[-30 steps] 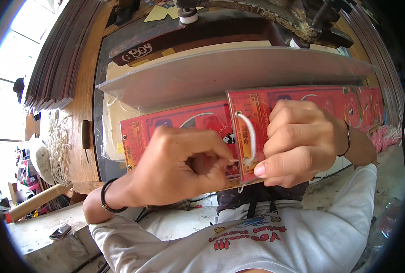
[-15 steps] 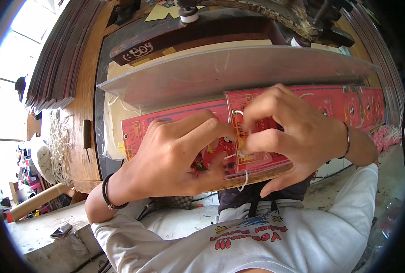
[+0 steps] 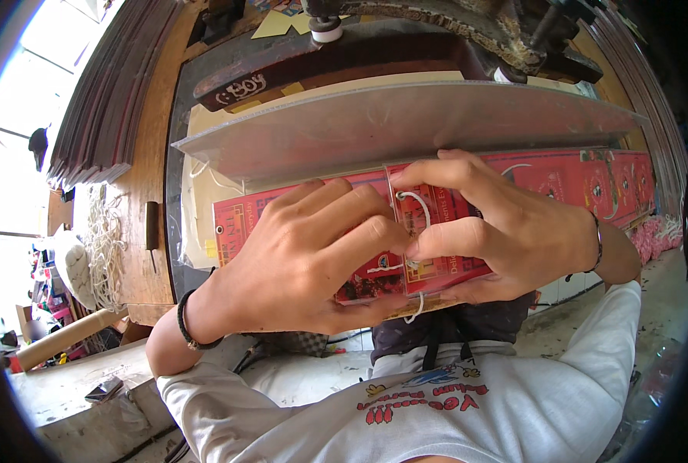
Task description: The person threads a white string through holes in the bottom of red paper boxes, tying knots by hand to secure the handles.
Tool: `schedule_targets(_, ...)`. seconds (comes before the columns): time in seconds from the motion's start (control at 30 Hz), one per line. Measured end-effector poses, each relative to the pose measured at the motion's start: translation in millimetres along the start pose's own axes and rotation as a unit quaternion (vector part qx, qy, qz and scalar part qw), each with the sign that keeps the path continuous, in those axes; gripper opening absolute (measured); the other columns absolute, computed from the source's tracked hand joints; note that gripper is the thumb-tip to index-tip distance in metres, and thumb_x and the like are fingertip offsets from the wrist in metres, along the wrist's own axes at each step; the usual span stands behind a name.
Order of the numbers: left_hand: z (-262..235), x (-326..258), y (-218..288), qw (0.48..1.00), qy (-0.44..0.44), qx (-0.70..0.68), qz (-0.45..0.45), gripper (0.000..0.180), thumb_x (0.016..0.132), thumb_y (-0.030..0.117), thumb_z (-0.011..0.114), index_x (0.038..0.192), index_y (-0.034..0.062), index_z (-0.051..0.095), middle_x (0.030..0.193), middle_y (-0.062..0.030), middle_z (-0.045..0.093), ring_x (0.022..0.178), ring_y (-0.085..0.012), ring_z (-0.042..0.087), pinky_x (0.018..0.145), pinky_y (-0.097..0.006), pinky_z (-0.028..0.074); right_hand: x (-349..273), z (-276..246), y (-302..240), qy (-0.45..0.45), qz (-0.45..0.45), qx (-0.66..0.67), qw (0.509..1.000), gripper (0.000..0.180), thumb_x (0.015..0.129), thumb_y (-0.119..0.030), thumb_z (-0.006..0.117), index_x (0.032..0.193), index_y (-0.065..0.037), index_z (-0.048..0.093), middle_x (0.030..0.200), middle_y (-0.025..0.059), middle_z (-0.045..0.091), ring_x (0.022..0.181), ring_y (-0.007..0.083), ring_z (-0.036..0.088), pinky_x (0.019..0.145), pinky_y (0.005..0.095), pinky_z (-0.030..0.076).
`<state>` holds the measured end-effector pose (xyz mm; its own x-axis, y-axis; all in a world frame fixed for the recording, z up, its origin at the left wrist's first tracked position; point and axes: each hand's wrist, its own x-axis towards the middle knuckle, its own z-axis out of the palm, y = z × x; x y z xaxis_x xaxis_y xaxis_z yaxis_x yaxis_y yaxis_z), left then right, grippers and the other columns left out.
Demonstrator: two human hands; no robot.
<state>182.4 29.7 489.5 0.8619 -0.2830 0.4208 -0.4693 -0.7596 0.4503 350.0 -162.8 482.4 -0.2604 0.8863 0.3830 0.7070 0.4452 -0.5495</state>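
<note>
A: Nearest to the camera?

B: White T-shirt (image 3: pixel 437 409) with red and yellow print at the bottom, both forearms coming up from it. Black band (image 3: pixel 183 320) on the left wrist, thin bracelet (image 3: pixel 597 241) on the right.

A: Hands?

B: Left hand (image 3: pixel 305 255) curled over the near left part of the red printed card (image 3: pixel 437 231), fingers bent down on its face, thumb under the lower edge. Right hand (image 3: pixel 506 224) closed round the right part of the same card, index finger stretched along the top, thumb pressed in by the left fingertips. Both are clamped on it, hands touching in the middle.

A: String?

B: White cord (image 3: pixel 415 202) loops out of a hole just above the right thumb, and a tail hangs under the card's edge below both hands.

A: Change from a second ago?

B: The hands were apart then and the loop was fully exposed between them. Now they've closed together over it and only a short arc shows.

A: Behind the hands?

B: More red cards (image 3: pixel 591 181) in a row to the right, a grey flat board (image 3: pixel 390 123) above, then a dark wooden bar (image 3: pixel 344 65). Wooden desk (image 3: pixel 139 185) left of the left hand, coil of pale rope (image 3: pixel 105 247) on it.
</note>
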Motion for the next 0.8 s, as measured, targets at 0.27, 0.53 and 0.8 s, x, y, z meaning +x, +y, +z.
schedule_targets(0.27,-7.6,-3.4,-1.6,0.952,-0.073,-0.206,-0.213,0.046,0.063,0.028,0.095,0.087,0.0021,0.065,0.085,-0.0070,0.065,0.071,-0.0167,0.064,0.065,-0.033,0.051,-2.2,-6.4,-21.5,0.003,0.029,-0.081,0.996,0.054,0.076,-0.014,0.083,0.119,-0.013,0.050,0.143,0.0315,0.037,0.124,0.0476,0.050,0.100,0.0576,0.047)
schedule_targets(0.53,-5.4,-2.9,2.9,0.949,-0.030,-0.248,-0.191,0.033,0.074,0.008,0.084,0.102,-0.0009,0.069,0.086,-0.0026,0.066,0.074,-0.0084,0.060,0.066,-0.024,0.049,-1.5,-21.4,-39.0,0.019,0.004,-0.089,0.996,0.049,0.078,-0.005,0.077,0.118,-0.015,0.051,0.140,0.0343,0.039,0.122,0.0476,0.053,0.101,0.0477,0.051)
schedule_targets(0.8,-7.6,-4.2,14.9,0.839,-0.030,-0.455,-0.298,0.029,0.095,0.011,0.068,0.120,-0.0023,0.066,0.082,-0.0002,0.065,0.074,-0.0038,0.056,0.060,-0.023,0.045,-0.2,-16.1,-35.3,0.080,-0.084,-0.070,0.991,0.053,0.076,0.004,0.076,0.117,-0.017,0.049,0.136,0.0348,0.040,0.114,0.0474,0.058,0.098,0.0513,0.052)
